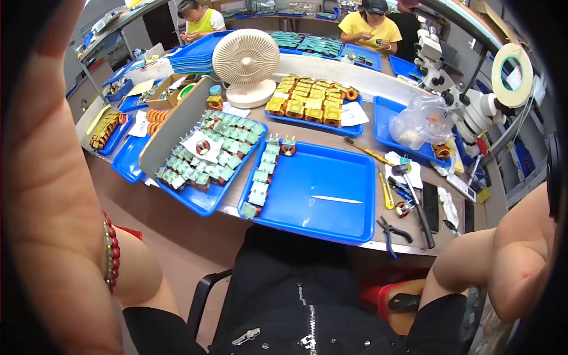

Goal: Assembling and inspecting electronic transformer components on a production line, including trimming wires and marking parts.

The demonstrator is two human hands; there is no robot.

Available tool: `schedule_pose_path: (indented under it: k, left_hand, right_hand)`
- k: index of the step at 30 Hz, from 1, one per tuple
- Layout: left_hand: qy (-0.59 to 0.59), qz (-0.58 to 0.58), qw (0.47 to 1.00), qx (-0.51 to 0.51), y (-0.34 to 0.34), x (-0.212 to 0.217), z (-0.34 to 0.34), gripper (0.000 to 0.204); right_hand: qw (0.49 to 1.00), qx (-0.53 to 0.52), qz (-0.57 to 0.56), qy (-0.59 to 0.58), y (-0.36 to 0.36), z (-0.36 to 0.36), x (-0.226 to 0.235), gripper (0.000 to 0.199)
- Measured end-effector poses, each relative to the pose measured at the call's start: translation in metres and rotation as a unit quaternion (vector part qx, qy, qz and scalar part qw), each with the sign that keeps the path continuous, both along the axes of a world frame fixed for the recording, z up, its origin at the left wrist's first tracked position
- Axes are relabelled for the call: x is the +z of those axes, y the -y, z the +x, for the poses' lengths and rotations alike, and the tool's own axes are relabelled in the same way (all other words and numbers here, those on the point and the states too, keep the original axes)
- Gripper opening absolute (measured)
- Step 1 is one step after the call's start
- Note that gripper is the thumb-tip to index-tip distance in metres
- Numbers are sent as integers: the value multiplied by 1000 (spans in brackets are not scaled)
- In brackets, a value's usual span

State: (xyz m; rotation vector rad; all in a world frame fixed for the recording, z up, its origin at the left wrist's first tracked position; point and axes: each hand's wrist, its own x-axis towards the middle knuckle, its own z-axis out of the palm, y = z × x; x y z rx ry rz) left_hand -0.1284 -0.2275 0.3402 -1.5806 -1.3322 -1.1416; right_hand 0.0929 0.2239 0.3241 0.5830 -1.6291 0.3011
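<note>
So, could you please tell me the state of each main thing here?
Front-centre blue plastic tray: mostly bare, green-topped parts along its left side.
Blue plastic tray just left of it: crowded with such parts.
Slender white stick: lying flat.
Rounded white desk fan: upright; running or not, unclear.
Clear plastic bag: crumpled.
Blue-and-black pliers: lying flat, handles spread.
Left hand: raised, palm showing; grip unclear.

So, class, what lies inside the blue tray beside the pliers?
The blue tray holds green-topped parts, most in a row along its left, and a white stick. Its floor beneath those parts is covered.
</note>
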Motion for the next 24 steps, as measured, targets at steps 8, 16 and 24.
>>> schedule_pose_path:
  k: [8, 16, 24]
  left_hand:
    - [-2, 42, 999, -4, -154, 5, 38, 82]
    - [5, 60, 998, -10, -213, 2, 53, 82]
    - [16, 77, 997, 10, -186, -17, 56, 81]
  right_hand:
    - [992, -64, 60, 90, 19, -49, 22, 58]
    - [989, -37, -22, 142, -24, -27, -11, 64]
    - [985, -42, 3, 169, -33, -32, -11, 58]
